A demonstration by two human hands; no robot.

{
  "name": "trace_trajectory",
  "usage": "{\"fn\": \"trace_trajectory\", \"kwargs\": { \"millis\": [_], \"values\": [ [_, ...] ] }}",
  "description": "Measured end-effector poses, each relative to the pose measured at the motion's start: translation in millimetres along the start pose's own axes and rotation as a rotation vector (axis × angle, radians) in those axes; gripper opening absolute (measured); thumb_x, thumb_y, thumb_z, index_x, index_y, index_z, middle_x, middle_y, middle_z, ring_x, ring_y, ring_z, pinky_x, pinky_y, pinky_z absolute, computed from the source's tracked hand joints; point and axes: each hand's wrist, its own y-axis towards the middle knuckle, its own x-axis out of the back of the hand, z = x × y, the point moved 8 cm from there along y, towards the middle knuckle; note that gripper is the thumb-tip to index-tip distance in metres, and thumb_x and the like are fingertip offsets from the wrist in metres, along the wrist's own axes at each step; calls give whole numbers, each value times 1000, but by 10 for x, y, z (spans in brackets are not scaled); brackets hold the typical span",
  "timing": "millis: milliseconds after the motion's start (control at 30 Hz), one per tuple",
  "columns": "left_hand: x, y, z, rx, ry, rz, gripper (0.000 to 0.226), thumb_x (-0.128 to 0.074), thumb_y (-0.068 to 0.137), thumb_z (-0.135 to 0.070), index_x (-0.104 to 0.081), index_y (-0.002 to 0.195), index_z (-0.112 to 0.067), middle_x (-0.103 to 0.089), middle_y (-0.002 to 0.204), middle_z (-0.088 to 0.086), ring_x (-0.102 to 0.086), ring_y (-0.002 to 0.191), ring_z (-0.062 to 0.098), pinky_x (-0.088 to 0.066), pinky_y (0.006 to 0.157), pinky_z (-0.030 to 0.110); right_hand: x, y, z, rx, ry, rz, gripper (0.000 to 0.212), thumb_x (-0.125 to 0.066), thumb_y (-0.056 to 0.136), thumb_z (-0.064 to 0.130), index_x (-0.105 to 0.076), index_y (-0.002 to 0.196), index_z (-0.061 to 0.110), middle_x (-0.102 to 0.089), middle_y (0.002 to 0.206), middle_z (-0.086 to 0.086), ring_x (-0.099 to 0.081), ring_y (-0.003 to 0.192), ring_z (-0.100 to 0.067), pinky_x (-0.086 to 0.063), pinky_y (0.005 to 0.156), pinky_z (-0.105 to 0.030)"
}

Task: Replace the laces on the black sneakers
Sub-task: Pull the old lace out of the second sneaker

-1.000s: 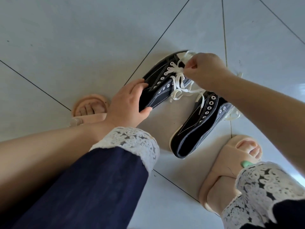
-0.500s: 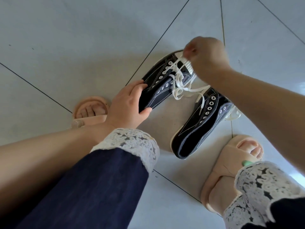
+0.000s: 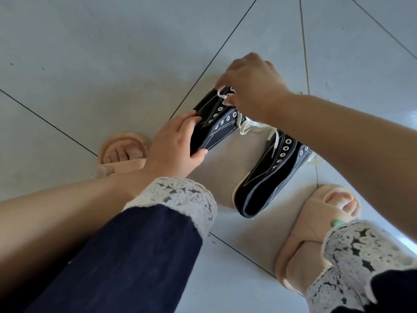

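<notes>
Head view: the left hand [image 3: 173, 143] is gripping the heel end of one black sneaker [image 3: 214, 123], fingers curled over its side and thumb underneath, holding it near the middle of the frame. At the shoe's 1 o'clock end, the right hand [image 3: 255, 86] is pinching the white lace [image 3: 222, 93] with bent fingertips by the far eyelets. Loose lace is trailing toward 4 o'clock, where the second sneaker [image 3: 268, 177] is lying on the tiled floor [image 3: 90, 64], just beside a sandal [image 3: 316, 224].

Matt canvas sneakers [image 3: 216, 123], probably metal eyelets [image 3: 228, 118].
</notes>
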Motion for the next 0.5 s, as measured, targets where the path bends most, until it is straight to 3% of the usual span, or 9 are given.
{"fn": "trace_trajectory", "kwargs": {
  "millis": [167, 333, 433, 500],
  "values": [
    [2, 3, -6, 2, 5, 10, 58, -76, 66, -16, -55, 117, 1, -53, 128, 14, -52, 113, 33, -40, 96, 40, -31, 5, -53, -7, -43, 19, 15, -60, 87, 34, -66, 97, 24, -58, 104, 2, -41, 114, -24, -32, 90, -33],
    [-1, 3, -5, -3, 14, 8, 57, -76, 67, -17, -55, 117, 1, -53, 128, 13, -52, 113, 32, -40, 95, 38, 152, -23, -256, -219, 349, -118, 21, -50, 89, 19, -66, 100, 14, -65, 103, -1, -57, 101, -18, -44, 88, -27],
    [11, 3, -6, -4, 23, 1, 57, -76, 66, -17, -55, 116, 1, -54, 127, 13, -53, 111, 32, -39, 95, 36, 203, 4, -260, -143, 280, -68, 18, -56, 88, 27, -68, 98, 17, -65, 103, 0, -54, 99, -14, -38, 82, -22],
    [8, 2, -13, -9, 27, 5, 57, -77, 65, -16, -56, 116, 2, -54, 126, 14, -53, 111, 33, -40, 94, 37, 123, -5, -174, -103, 159, -8, 22, -60, 85, 39, -69, 96, 23, -60, 105, -1, -47, 107, -20, -36, 83, -29]
  ]
}}
